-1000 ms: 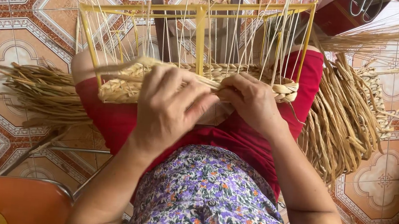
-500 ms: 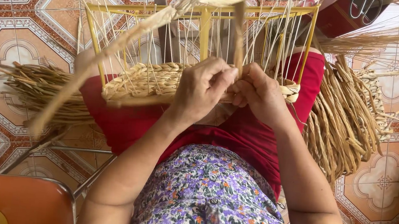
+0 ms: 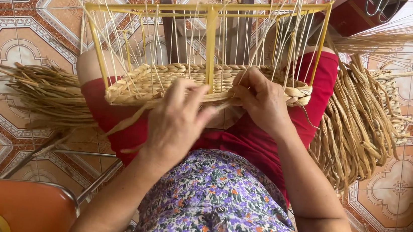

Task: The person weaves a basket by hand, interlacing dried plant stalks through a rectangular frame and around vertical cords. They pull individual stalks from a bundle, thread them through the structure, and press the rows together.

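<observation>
Only the bottom band of my basket (image 3: 209,83) is woven, bare uprights above; my right hand (image 3: 263,101) pinches a strand, left hand (image 3: 178,123) open-fingered against it.

The left hand (image 3: 178,121) is motion-blurred, and the right hand's (image 3: 263,101) fingertips hide behind the woven basket (image 3: 169,79).

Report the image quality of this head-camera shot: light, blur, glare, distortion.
Head view: even daylight, soft shadows; the left hand is slightly motion-blurred, while the right hand and the woven basket on the yellow frame are sharp; the top right corner by the loose straw is overexposed; the floor tiles bow near the edges, a wide-angle effect.
</observation>
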